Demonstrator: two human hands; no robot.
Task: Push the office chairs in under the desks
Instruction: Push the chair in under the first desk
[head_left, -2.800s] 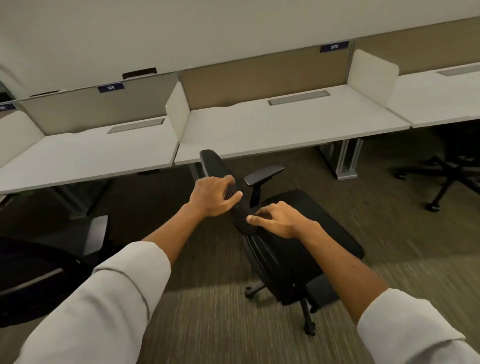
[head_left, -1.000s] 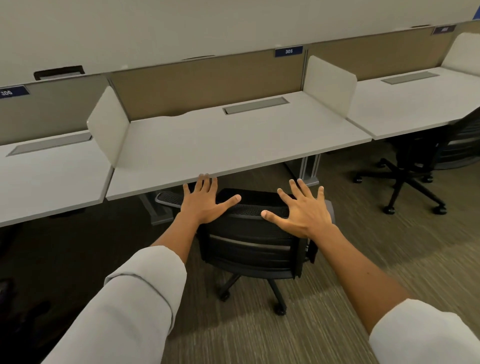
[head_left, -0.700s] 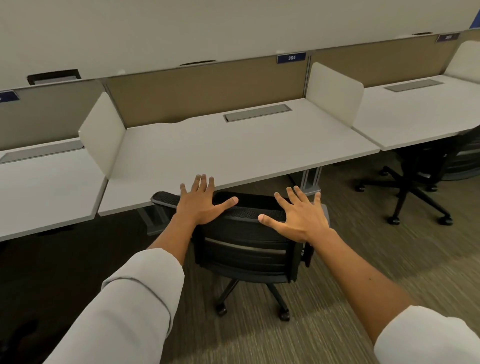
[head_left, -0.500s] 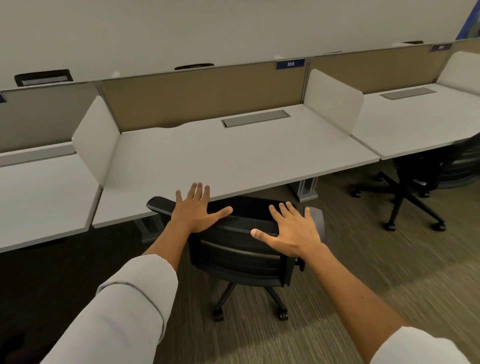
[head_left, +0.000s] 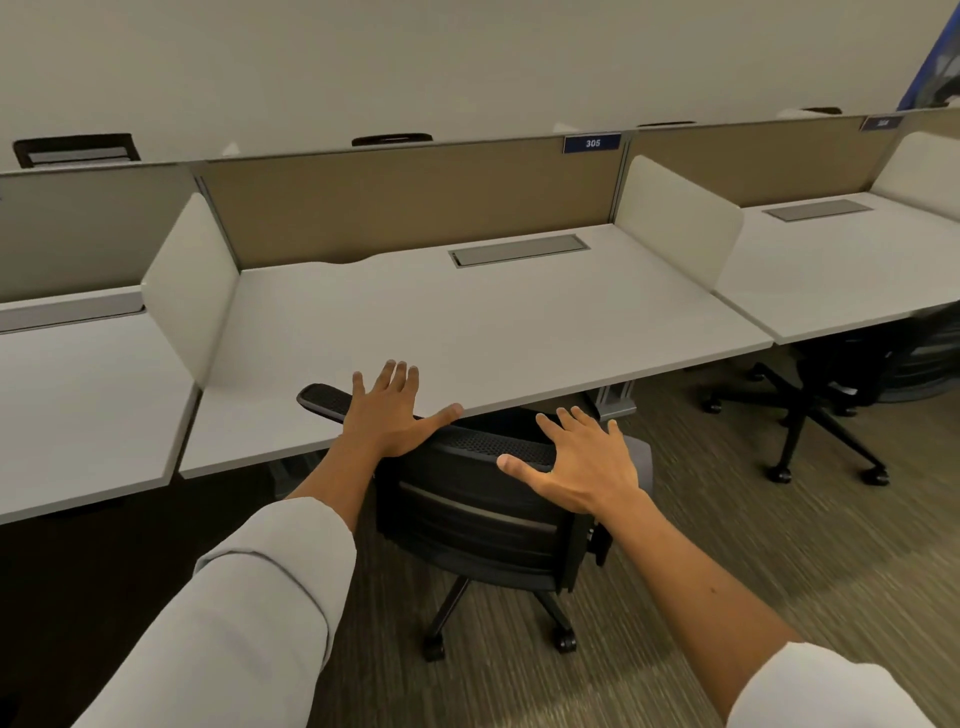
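Observation:
A black mesh office chair (head_left: 478, 514) stands at the white desk (head_left: 467, 332) labelled 305, its seat hidden under the desktop and its backrest close to the front edge. My left hand (head_left: 387, 415) lies flat with spread fingers on the left top of the backrest, over the desk edge. My right hand (head_left: 582, 465) is open with spread fingers on the right top of the backrest. Neither hand grips anything. The chair's left armrest (head_left: 324, 401) sticks out above the desk edge.
A second black chair (head_left: 831, 395) stands partly under the desk on the right (head_left: 831, 270). Another white desk (head_left: 78, 405) is on the left. White side screens (head_left: 192, 291) and tan back panels divide the desks. Carpet floor lies behind the chair.
Earlier I held the chair turned sideways away from the desk. It now faces the desk and has rolled further under it, with both hands flat on the backrest top.

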